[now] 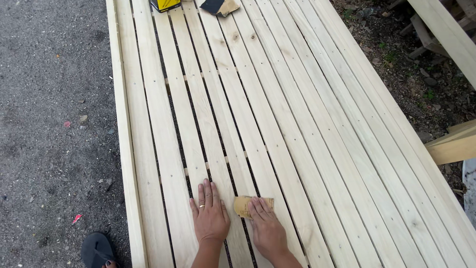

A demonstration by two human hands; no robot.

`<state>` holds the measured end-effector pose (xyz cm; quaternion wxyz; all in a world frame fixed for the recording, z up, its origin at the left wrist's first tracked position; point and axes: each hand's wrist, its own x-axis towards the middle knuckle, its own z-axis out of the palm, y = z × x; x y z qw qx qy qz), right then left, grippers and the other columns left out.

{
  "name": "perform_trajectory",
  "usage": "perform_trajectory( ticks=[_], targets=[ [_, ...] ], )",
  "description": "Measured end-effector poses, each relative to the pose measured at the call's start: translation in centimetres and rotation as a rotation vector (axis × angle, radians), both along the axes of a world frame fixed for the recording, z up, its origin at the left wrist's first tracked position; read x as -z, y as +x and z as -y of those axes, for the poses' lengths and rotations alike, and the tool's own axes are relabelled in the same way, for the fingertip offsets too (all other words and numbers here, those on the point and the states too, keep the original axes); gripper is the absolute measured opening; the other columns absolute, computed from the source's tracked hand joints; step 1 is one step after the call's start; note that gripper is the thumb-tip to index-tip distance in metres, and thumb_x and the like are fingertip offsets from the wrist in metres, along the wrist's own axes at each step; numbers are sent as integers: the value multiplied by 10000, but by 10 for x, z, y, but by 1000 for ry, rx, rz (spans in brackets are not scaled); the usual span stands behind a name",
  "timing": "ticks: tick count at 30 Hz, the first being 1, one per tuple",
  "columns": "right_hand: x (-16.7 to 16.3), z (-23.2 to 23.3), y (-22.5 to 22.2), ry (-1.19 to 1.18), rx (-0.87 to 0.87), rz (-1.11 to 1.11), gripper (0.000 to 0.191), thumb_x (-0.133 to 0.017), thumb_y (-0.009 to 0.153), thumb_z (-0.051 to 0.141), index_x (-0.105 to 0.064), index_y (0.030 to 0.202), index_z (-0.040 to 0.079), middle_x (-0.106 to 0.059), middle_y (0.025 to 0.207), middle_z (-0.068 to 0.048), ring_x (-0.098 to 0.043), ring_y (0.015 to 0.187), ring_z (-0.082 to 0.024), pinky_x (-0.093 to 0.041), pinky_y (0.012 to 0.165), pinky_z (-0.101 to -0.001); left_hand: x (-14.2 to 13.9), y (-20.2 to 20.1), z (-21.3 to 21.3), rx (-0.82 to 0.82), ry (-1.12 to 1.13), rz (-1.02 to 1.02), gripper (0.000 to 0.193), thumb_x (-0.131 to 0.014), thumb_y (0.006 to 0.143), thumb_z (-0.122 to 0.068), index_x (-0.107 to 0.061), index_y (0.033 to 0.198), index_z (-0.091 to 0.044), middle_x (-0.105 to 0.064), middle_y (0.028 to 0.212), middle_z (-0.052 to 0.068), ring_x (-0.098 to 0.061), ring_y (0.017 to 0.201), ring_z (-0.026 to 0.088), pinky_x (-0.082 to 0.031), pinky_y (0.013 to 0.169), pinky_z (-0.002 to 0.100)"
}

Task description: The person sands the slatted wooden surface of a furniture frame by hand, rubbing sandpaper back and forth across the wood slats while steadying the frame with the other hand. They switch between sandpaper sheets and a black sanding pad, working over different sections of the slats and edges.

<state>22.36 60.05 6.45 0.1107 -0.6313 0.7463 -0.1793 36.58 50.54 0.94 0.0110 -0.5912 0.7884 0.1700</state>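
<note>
**Two bare hands and a sandpaper piece on a slatted timber panel**

A small tan piece of sandpaper lies flat on one pale slat near the bottom edge of the view, a little right of centre. The right hand presses down on it: the fingers are extended and held close together, their tips covering the nearer part of the sheet, while its far corners stay exposed. The fingers do not curl around the paper; they lie flat upon it. The left hand rests palm-down just beside it on the neighbouring slats, fingers straight and slightly apart, gripping nothing. A ring shows on one finger.

Both hands rest on a long slatted wooden panel, made of light, unfinished boards running away from the viewer with narrow dark gaps between them and crosspieces visible beneath. At the far end of the panel sit a yellow and black box and a folded dark and tan sheet. To the left lies grey gravelly ground, with a black sandal at the lower edge. To the right, bare soil holds scattered debris and further timber pieces.
</note>
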Motion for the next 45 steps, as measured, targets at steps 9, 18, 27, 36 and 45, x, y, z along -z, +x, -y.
perform_trajectory(
  ticks=[9,18,27,36,45],
  targets=[
    [-19,218,-19,-22,43,-68,504,-471,1021,230,-483,1493,55,-449,1580,-113,-346,1495,-283,-277,1217,-406,-1,2,-1,10,-86,-37,650,-286,978,-330,-168,1579,-113,-101,1680,47,-39,1542,217,-31,1210,517],
    [5,11,0,-35,49,129,462,-522,998,176,-561,1435,31,-527,1503,-136,-421,1438,-304,-349,1153,-421,-10,2,7,27,-155,-118,649,-317,997,-333,-192,1586,-92,-121,1682,65,-63,1539,225,-33,1210,505],
    [12,54,-33,25,445,1213,379,-612,1060,314,-650,869,-11,-493,678,47,-405,616,-97,-348,549,-283,-44,-12,28,-245,719,-1240,459,-754,928,-274,-714,1271,29,-760,1106,184,-724,925,208,-528,883,386],
    [0,83,-91,110,364,-65,628,-496,997,382,-359,1562,145,-264,1651,-119,-203,1541,-324,-212,1186,-483,-61,-49,20,-439,336,-625,233,-730,888,-205,-703,905,26,-711,732,166,-678,633,253,-530,658,371],
    [20,70,-71,128,474,-108,650,-492,960,393,-349,1573,232,-268,1669,-16,-217,1540,-232,-204,1231,-445,-61,-76,10,-315,98,-630,188,-642,816,-87,-644,908,78,-693,784,261,-670,708,406,-549,678,475]
  ],
)
